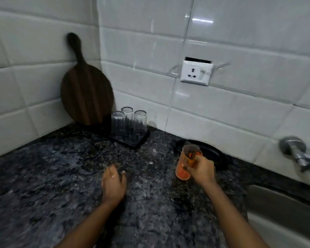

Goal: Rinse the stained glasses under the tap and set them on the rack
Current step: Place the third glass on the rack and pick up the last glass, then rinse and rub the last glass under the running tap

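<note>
A stained glass is gripped in the right hand, just above the dark speckled counter and tilted with its mouth leaning toward the wall; its lower half is coated orange-red, with streaks and specks of the same colour higher up the inside, and whether that is liquid or only residue cannot be told. The fingers wrap around its middle from the right side. Just behind it a dark round plate lies flat on the counter. Farther back, near the corner, a small black rack holds three clear glasses standing upside down, close together and looking clean. A round wooden board with a handle leans upright against the tiled wall behind them, touching the corner. The left hand is held palm down low over the counter, well apart from the rack, its fingers loosely curled and grasping nothing; a ring shows on one finger, and motion blur hides whether the fingertips touch the stone. At the right edge the metal tap juts from the wall over the rim of the steel sink, with the stained glass well to its left
</note>
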`<state>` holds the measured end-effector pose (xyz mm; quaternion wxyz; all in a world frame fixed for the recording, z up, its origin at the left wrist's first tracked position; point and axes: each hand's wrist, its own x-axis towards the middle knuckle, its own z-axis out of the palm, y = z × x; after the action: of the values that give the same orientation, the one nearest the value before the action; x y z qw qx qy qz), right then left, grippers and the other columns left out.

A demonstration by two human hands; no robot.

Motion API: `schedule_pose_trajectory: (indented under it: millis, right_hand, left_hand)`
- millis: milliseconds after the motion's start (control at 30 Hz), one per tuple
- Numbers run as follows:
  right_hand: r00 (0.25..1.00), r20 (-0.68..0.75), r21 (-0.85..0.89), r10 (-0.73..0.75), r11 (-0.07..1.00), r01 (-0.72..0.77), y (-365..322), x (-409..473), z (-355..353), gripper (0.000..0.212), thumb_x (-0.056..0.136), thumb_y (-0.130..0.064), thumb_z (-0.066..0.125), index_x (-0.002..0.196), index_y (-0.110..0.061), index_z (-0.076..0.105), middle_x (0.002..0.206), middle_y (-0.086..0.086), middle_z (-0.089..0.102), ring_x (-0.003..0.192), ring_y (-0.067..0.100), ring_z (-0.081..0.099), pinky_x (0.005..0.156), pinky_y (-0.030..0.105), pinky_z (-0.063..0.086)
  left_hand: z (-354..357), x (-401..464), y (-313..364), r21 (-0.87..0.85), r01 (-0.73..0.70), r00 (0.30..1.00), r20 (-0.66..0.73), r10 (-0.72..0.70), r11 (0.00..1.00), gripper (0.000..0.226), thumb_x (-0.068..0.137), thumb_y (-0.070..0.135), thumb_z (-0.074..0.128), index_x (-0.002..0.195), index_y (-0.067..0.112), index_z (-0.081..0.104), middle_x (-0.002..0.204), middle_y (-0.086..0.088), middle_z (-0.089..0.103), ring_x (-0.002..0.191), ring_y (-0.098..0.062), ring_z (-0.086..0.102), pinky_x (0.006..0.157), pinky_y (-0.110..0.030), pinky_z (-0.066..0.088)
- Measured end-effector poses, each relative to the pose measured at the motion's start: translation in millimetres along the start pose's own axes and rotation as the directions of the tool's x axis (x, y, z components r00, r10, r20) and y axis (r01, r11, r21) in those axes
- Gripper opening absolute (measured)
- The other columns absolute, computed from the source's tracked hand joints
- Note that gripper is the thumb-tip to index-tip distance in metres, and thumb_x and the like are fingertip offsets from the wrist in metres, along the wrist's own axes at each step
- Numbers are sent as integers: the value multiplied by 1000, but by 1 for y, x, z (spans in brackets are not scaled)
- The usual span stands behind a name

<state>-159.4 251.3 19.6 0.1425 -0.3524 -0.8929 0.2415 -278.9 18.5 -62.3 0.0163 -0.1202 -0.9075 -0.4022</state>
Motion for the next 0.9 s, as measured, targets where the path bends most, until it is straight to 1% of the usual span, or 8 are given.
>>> schedule_pose_trajectory:
  millis: [133, 200, 300, 367, 500, 667, 767, 900]
  right_hand:
    - [998, -32, 42, -51, 998, 53, 25, -18, -24, 42, 71, -41, 76, 48, -23, 46, 52, -4, 51, 55, 16, 54, 52, 26, 37]
    - [992, -85, 89, -93, 991, 100, 48, -32, -41, 49, 68, -40, 79, 43, -24, 40, 44, -10, 41, 44, 6, 41, 46, 21, 31]
    - [979, -198, 189, -39, 979, 77, 91, -54, -80, 49, 62, -35, 84, 40, -24, 42, 40, -11, 40, 38, 1, 39, 41, 14, 32]
    - [963, -270, 224, 3, 973, 59, 122, -65, -110, 46, 57, -36, 87, 39, -19, 47, 38, -8, 42, 35, 2, 42, 42, 13, 34]
    - [931, -359, 220, 71, 976, 10, 187, -88, -173, 55, 49, -51, 84, 53, 0, 63, 46, 10, 58, 44, 8, 46, 46, 22, 36]
    - [913, -401, 202, 73, 979, 10, 265, -102, -243, 40, 52, -44, 87, 79, -18, 75, 71, 1, 72, 62, 3, 58, 59, 11, 42]
    - [913, -407, 148, 15, 988, 49, 295, -105, -274, 48, 54, -41, 87, 94, -20, 74, 91, 3, 75, 81, 12, 64, 75, 22, 47]
    - [915, -400, 143, -57, 982, 124, 316, -102, -293, 51, 56, -42, 86, 100, -22, 71, 97, -1, 73, 83, 6, 60, 78, 23, 49]
  left_hand:
    - [15, -30, 56, -149, -63, 964, 248, 99, 987, 29, 90, 17, 55, 113, 0, 53, 112, -13, 59, 108, -27, 55, 85, -27, 40]
    - [22, -45, 81, -208, -82, 942, 304, 145, 975, 19, 90, 18, 56, 106, 7, 54, 99, -6, 59, 96, -21, 56, 73, -20, 37]
    - [39, -69, 112, -249, -104, 920, 345, 189, 963, 8, 91, 21, 55, 94, 14, 52, 81, 3, 57, 78, -14, 53, 56, -16, 35]
    - [54, -85, 132, -266, -105, 899, 387, 206, 958, 11, 92, 23, 54, 90, 12, 55, 79, 1, 60, 73, -14, 54, 58, -15, 38]
    - [100, -123, 182, -313, -55, 859, 469, 204, 948, 21, 93, 22, 52, 81, 7, 61, 83, -10, 69, 80, -23, 64, 77, -36, 51]
    - [165, -170, 275, -311, -208, 823, 456, 338, 927, 39, 94, 30, 49, 60, 17, 62, 50, 6, 65, 57, -8, 65, 72, -36, 56]
    - [200, -180, 332, -251, -264, 841, 413, 350, 931, 58, 90, 51, 44, 67, 1, 64, 66, -14, 71, 68, -27, 69, 73, -41, 55]
    - [224, -184, 395, -81, -318, 883, 339, 326, 945, 66, 93, 52, 34, 85, -6, 65, 94, -26, 69, 93, -38, 64, 84, -39, 50]
